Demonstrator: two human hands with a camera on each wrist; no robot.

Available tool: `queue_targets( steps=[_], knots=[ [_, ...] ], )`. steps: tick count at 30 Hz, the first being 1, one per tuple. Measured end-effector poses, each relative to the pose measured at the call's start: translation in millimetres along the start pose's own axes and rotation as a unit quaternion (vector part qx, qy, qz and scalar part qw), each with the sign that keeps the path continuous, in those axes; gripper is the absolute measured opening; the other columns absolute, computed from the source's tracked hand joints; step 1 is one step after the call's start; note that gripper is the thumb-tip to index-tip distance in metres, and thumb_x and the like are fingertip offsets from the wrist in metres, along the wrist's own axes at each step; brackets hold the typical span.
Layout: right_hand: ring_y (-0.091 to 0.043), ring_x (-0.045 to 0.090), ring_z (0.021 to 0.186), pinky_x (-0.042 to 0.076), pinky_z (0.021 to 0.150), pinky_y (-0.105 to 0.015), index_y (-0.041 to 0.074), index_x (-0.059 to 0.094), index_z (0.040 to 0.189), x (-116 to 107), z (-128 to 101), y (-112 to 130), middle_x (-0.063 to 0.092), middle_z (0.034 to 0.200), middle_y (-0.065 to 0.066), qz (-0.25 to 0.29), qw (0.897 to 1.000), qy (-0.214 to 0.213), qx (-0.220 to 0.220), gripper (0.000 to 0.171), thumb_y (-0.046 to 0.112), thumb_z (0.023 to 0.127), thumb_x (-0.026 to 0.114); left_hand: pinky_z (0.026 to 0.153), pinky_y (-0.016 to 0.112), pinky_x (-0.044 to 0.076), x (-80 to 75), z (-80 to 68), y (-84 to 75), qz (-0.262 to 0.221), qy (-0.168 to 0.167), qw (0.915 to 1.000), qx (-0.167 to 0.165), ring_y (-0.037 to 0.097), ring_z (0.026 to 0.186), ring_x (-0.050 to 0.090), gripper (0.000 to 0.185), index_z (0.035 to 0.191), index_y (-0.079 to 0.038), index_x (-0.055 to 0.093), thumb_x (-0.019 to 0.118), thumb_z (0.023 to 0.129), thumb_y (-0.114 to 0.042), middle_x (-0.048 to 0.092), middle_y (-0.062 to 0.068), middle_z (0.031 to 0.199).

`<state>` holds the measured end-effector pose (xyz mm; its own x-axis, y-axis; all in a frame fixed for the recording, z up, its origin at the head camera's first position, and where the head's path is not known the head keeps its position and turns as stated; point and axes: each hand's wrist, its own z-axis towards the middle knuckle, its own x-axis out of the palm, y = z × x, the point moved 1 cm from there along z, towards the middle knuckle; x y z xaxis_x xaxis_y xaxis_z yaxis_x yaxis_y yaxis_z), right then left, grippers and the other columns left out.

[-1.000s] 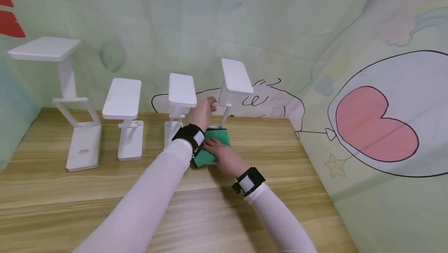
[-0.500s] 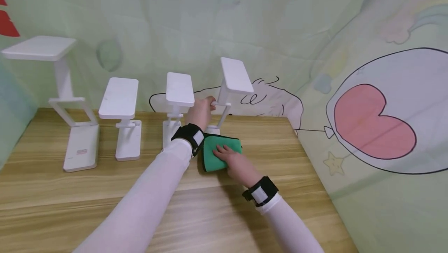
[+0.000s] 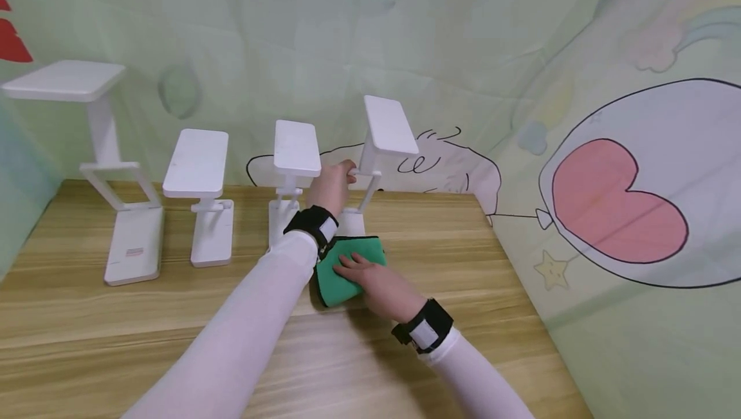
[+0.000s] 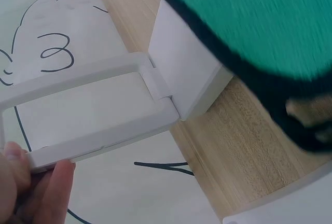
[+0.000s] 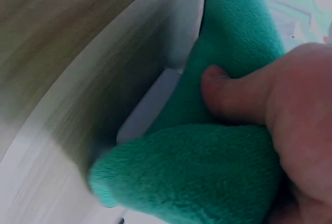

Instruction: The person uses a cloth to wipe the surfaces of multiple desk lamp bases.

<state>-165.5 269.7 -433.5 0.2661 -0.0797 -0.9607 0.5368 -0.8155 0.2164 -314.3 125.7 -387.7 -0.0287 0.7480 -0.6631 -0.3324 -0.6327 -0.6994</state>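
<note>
A white folding desk lamp (image 3: 390, 124) stands rightmost in a row on the wooden table. My left hand (image 3: 330, 187) pinches one bar of its hinged frame (image 4: 104, 140) between thumb and fingers. Lower down, my right hand (image 3: 384, 287) holds a green cloth (image 3: 336, 277) with black edging over the front part of the lamp's base (image 3: 353, 223). In the right wrist view the thumb (image 5: 223, 94) presses into the folded cloth, while the other fingers are mostly hidden. Spread fingers lie across the cloth's top in the head view.
Three more white folding lamps stand to the left: a small one (image 3: 296, 148) close by my left wrist, another (image 3: 197, 165) beyond it, and a taller one (image 3: 69, 81) at the far left. A printed cloth backdrop (image 3: 463, 52) hangs behind and to the right of the table (image 3: 249, 342).
My right hand and the cloth moved right and toward me off the upper base, then back left and nearer me. The left hand keeps its grip on the lamp frame.
</note>
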Motion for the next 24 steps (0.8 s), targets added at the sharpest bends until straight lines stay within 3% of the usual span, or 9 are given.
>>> queue_targets(
  steps=[5,12,20,24],
  knots=[
    [-0.040,0.041,0.152,0.045,0.114,-0.049,0.007,0.054,0.156,6.1,24.9,-10.0,0.048,0.163,-0.015,-0.008,1.000,-0.027,-0.010,0.075,-0.025,0.089,0.055,0.089,0.041,0.059,0.1,-0.9,0.3,-0.006,0.010,0.9999,-0.006,0.024,0.106,0.076,0.033,0.136,-0.010,0.072,0.057,0.109,0.002,0.081,0.006,0.113],
    [-0.041,0.039,0.153,0.039,0.119,-0.049,0.002,0.053,0.156,6.7,43.5,-34.2,0.046,0.164,-0.018,-0.002,0.998,-0.056,0.003,0.074,-0.025,0.087,0.056,0.086,0.041,0.060,-0.8,0.2,-0.2,0.006,0.005,1.0000,0.004,0.024,0.104,0.077,0.029,0.133,-0.009,0.073,0.057,0.110,-0.003,0.081,0.006,0.111],
    [-0.040,0.041,0.152,0.044,0.115,-0.050,0.004,0.053,0.156,4.5,24.7,-39.0,0.047,0.163,-0.018,-0.013,0.996,-0.064,0.065,0.071,-0.023,0.090,0.054,0.088,0.042,0.060,1.1,0.8,0.8,0.006,0.002,1.0000,0.007,0.023,0.104,0.077,0.030,0.133,-0.008,0.074,0.059,0.108,0.001,0.081,0.006,0.111],
    [-0.037,0.048,0.148,0.058,0.094,-0.043,0.007,0.057,0.154,1.4,7.4,-26.7,0.052,0.160,-0.015,-0.041,0.994,-0.054,0.087,0.065,-0.019,0.095,0.055,0.090,0.042,0.059,0.5,1.1,0.7,0.001,0.003,1.0000,0.002,0.023,0.105,0.077,0.035,0.134,-0.008,0.073,0.059,0.106,0.006,0.081,0.007,0.112]
  ],
)
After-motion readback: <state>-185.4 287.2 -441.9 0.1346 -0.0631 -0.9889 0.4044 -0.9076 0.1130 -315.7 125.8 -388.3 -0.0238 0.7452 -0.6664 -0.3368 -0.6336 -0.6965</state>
